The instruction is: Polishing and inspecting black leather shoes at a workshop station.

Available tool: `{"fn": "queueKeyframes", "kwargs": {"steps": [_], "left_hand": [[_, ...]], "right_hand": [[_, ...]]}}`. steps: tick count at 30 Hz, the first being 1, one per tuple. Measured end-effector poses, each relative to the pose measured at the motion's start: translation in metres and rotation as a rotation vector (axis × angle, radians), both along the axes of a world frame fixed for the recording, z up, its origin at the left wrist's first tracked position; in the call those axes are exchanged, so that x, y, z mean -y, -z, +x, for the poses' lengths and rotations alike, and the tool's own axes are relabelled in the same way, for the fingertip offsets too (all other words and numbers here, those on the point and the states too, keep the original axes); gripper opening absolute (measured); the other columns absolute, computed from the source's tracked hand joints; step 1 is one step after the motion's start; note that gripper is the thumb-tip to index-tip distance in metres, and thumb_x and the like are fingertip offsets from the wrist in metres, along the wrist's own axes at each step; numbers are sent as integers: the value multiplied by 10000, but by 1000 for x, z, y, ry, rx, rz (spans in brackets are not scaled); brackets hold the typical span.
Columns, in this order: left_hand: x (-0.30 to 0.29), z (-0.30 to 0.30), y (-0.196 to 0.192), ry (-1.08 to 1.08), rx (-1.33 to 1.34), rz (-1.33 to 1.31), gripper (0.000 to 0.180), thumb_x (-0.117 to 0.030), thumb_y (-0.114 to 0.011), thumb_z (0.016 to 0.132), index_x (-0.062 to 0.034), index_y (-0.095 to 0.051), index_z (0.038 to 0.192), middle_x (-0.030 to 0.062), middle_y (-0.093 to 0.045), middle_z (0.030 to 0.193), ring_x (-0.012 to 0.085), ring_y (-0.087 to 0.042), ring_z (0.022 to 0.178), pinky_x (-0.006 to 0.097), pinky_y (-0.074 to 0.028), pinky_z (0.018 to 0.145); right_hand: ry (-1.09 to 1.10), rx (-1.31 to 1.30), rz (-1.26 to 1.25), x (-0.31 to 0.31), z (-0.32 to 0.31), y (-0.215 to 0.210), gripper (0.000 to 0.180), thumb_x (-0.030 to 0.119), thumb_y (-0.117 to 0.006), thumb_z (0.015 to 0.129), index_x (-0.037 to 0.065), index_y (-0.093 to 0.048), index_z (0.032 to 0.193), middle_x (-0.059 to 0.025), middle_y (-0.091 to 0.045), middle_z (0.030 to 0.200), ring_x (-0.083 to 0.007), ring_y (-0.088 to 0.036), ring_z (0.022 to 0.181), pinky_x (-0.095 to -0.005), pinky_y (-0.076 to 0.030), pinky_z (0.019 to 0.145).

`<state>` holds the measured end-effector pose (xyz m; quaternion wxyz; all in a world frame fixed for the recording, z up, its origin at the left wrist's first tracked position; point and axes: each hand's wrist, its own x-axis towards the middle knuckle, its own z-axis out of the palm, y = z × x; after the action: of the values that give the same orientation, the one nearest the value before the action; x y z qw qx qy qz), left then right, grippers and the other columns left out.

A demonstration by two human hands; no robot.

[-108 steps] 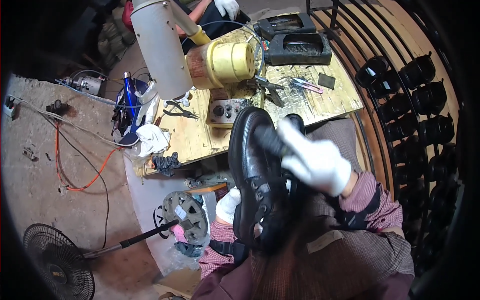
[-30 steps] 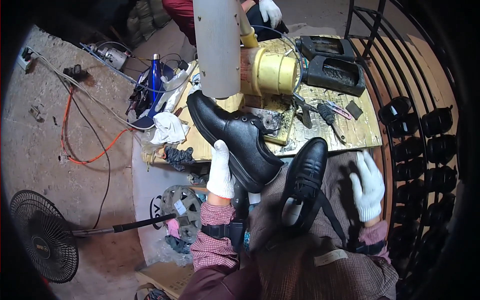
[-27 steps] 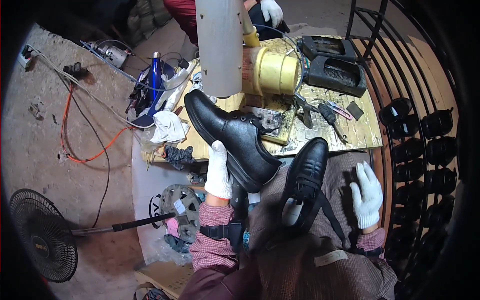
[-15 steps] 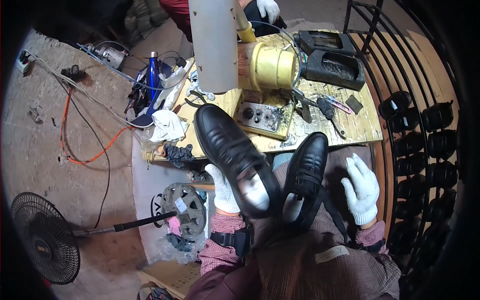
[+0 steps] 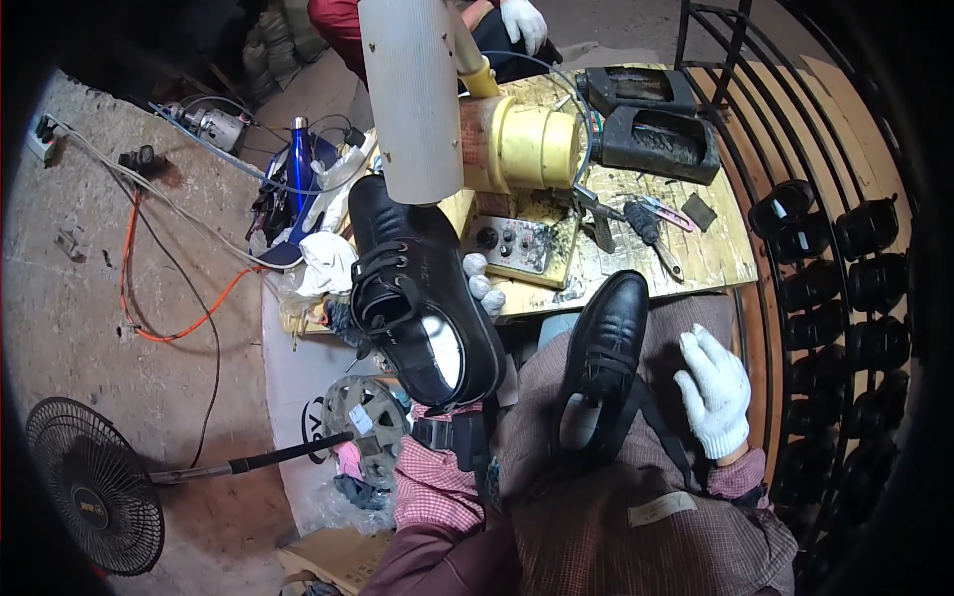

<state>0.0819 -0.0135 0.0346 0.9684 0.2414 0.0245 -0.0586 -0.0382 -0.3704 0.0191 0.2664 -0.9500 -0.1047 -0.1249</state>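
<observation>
A black lace-up shoe (image 5: 422,288) is held up in my gloved left hand (image 5: 480,285). Only white-gloved fingertips show, curled round the shoe's right side; the palm is hidden beneath it. Its toe points away, tilted up under the hanging white cylinder, and its laced top is turned toward the left. The matching shoe (image 5: 608,343) lies on my lap, toe pointing away. On my right thigh, in a white knitted glove, rests my right hand (image 5: 717,392), its fingers stretched out and holding nothing. A gap separates it from the second shoe.
A white cylinder (image 5: 412,99) hangs over the stained wooden workbench (image 5: 715,258), which holds a yellow machine part (image 5: 537,144), a control box (image 5: 512,243) and black troughs (image 5: 661,139). Racks of black shoes (image 5: 815,278) stand right; a fan (image 5: 94,487) stands left. Another person's gloved hand (image 5: 524,25) is beyond.
My left hand has shifted the shoe left and rolled it, so its laces face left and my fingertips show on its right side. The right hand stays nearly still.
</observation>
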Motion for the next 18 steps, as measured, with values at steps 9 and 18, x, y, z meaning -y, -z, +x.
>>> {"fn": "queueKeyframes", "kwargs": {"steps": [9,18], "left_hand": [[26,-54,8,-127,-144,124,776,-644,-630,973,-109,-502,1519,90,-553,1530,289,-543,1368,486,-397,1218],[21,-48,-30,-350,-180,213,837,-665,-514,1017,-135,-330,1639,71,-418,1655,289,-395,1504,506,-256,1285]], "right_hand": [[-208,205,260,-28,79,-68,792,455,-758,907,-44,-534,1479,-274,-531,1521,-417,-535,1402,-480,-385,1179],[-836,83,189,-146,39,-81,599,438,-832,761,4,-707,1153,-166,-682,1174,-374,-644,1141,-473,-506,1011]]}}
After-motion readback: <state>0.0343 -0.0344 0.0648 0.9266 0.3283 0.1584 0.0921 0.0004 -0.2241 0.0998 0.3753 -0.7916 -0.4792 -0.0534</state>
